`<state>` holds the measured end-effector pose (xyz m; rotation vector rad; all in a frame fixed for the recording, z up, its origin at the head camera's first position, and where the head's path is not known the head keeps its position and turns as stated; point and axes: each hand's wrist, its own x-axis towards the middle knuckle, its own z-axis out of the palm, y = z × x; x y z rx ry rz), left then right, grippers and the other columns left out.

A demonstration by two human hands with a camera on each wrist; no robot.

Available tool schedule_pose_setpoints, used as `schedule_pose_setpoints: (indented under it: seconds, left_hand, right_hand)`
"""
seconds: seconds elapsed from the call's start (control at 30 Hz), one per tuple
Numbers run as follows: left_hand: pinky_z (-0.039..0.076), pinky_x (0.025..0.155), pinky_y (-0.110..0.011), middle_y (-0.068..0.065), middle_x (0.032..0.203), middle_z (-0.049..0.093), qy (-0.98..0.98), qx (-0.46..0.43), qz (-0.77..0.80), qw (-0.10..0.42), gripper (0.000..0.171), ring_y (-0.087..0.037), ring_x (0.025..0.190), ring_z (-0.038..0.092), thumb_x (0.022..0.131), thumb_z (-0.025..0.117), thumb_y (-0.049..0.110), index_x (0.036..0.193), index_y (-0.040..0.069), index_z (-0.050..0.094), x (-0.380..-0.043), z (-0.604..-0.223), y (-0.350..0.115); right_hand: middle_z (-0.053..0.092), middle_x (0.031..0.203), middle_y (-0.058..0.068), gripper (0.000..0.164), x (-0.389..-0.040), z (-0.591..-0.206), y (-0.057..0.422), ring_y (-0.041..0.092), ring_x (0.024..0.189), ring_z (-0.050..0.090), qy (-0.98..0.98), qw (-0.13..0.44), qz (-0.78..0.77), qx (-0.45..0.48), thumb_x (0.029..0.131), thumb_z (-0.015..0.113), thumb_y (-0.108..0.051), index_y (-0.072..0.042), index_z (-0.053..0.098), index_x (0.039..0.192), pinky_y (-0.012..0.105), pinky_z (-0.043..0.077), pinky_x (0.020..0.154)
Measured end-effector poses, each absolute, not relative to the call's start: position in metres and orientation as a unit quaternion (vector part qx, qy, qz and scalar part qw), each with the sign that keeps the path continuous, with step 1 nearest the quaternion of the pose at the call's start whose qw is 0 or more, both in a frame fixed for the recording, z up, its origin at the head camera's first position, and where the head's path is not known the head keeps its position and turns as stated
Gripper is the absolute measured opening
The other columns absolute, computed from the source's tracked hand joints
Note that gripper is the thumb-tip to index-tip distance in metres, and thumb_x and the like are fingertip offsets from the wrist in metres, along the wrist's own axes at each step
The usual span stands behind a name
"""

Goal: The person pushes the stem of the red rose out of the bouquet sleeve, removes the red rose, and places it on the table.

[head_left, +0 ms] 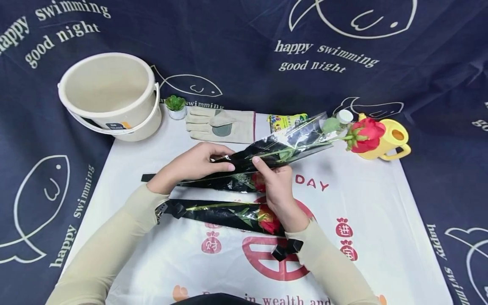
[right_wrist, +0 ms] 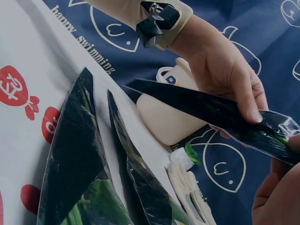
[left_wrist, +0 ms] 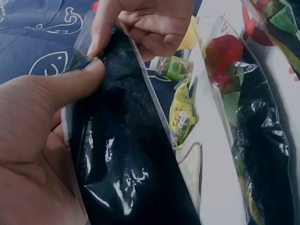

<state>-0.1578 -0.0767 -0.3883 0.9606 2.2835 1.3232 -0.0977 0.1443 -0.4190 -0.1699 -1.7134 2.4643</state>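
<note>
My left hand [head_left: 200, 161] grips the narrow part of a black-and-clear flower sleeve [head_left: 301, 135], thumb on top. Further along, my right hand [head_left: 278, 180] pinches the same sleeve between thumb and fingers. A red rose [head_left: 366, 134] has its stem inside this sleeve, and its bloom sticks out past the wide end at the right. Two more wrapped roses lie on the table below: one wrapped rose [head_left: 236, 183] partly behind my hands, the other wrapped rose [head_left: 228, 214] nearer me. In the left wrist view, the held sleeve [left_wrist: 126, 140] hides most of the stem.
A cream bucket [head_left: 114, 114] stands at the back left, beside a small potted succulent [head_left: 176, 106]. Work gloves [head_left: 223, 125], a yellow packet [head_left: 286, 122], a white-capped bottle [head_left: 344, 117] and a yellow watering can [head_left: 392, 137] line the back edge.
</note>
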Motion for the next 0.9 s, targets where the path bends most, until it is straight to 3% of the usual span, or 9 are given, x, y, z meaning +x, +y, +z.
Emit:
schedule_pose_setpoints:
  seconds: [0.13, 0.27, 0.37, 0.5, 0.6, 0.7, 0.9]
  left_hand:
    - [0.046, 0.074, -0.03, 0.012, 0.088, 0.067, 0.796, 0.347, 0.466, 0.172, 0.013, -0.008, 0.076, 0.059, 0.088, 0.067, 0.03, 0.095, 0.02, 0.072, -0.159, -0.392, -0.07]
    - [0.045, 0.069, -0.029, 0.008, 0.081, 0.066, 0.8, 0.339, 0.463, 0.171, 0.01, -0.009, 0.067, 0.055, 0.089, 0.066, 0.028, 0.088, 0.02, 0.071, -0.159, -0.395, -0.074]
    - [0.044, 0.068, -0.03, 0.007, 0.08, 0.065, 0.805, 0.331, 0.464, 0.167, 0.01, -0.011, 0.064, 0.052, 0.09, 0.064, 0.029, 0.087, 0.021, 0.069, -0.161, -0.396, -0.081]
    - [0.042, 0.067, -0.031, 0.005, 0.078, 0.063, 0.814, 0.306, 0.465, 0.165, 0.01, -0.011, 0.064, 0.05, 0.09, 0.064, 0.031, 0.086, 0.022, 0.068, -0.161, -0.397, -0.097]
    - [0.04, 0.064, -0.031, 0.002, 0.07, 0.057, 0.824, 0.289, 0.46, 0.161, 0.014, -0.013, 0.061, 0.046, 0.089, 0.064, 0.033, 0.083, 0.02, 0.066, -0.159, -0.399, -0.109]
    - [0.039, 0.062, -0.032, -0.001, 0.069, 0.055, 0.833, 0.279, 0.451, 0.157, 0.014, -0.014, 0.06, 0.045, 0.09, 0.064, 0.029, 0.084, 0.017, 0.066, -0.157, -0.401, -0.12]
    - [0.042, 0.062, -0.031, 0.004, 0.077, 0.063, 0.839, 0.29, 0.437, 0.145, 0.008, -0.012, 0.062, 0.05, 0.091, 0.064, 0.027, 0.094, 0.023, 0.07, -0.156, -0.405, -0.134]
  right_hand:
    - [0.066, 0.104, 0.014, 0.035, -0.096, -0.419, 0.144, 0.017, 0.088, 0.062, -0.591, 0.03, 0.804, -0.053, 0.08, 0.076, -0.016, -0.002, 0.065, 0.11, 0.033, 0.05, 0.074]
    - [0.066, 0.105, 0.011, 0.036, -0.096, -0.418, 0.157, 0.016, 0.09, 0.061, -0.591, -0.025, 0.806, -0.032, 0.084, 0.073, -0.016, -0.002, 0.06, 0.115, 0.034, 0.048, 0.08]
    - [0.063, 0.079, 0.002, 0.03, -0.097, -0.417, 0.174, 0.014, 0.075, 0.056, -0.555, -0.054, 0.83, -0.02, 0.086, 0.069, -0.015, -0.002, 0.057, 0.112, 0.033, 0.044, 0.08]
    - [0.055, 0.071, 0.0, 0.017, -0.099, -0.417, 0.202, 0.015, 0.072, 0.053, -0.482, -0.05, 0.874, -0.018, 0.09, 0.065, -0.016, -0.007, 0.056, 0.101, 0.029, 0.043, 0.077]
    - [0.062, 0.095, 0.007, 0.015, -0.1, -0.417, 0.222, 0.018, 0.088, 0.057, -0.442, -0.033, 0.896, -0.027, 0.092, 0.061, -0.017, -0.007, 0.057, 0.102, 0.027, 0.045, 0.076]
    - [0.061, 0.107, 0.009, 0.022, -0.101, -0.416, 0.236, 0.018, 0.091, 0.057, -0.392, -0.022, 0.918, -0.052, 0.094, 0.058, -0.015, -0.004, 0.057, 0.113, 0.026, 0.045, 0.074]
    - [0.061, 0.111, 0.008, 0.03, -0.105, -0.414, 0.241, 0.015, 0.086, 0.058, -0.302, -0.039, 0.948, -0.096, 0.093, 0.057, -0.008, -0.005, 0.053, 0.123, 0.024, 0.044, 0.069]
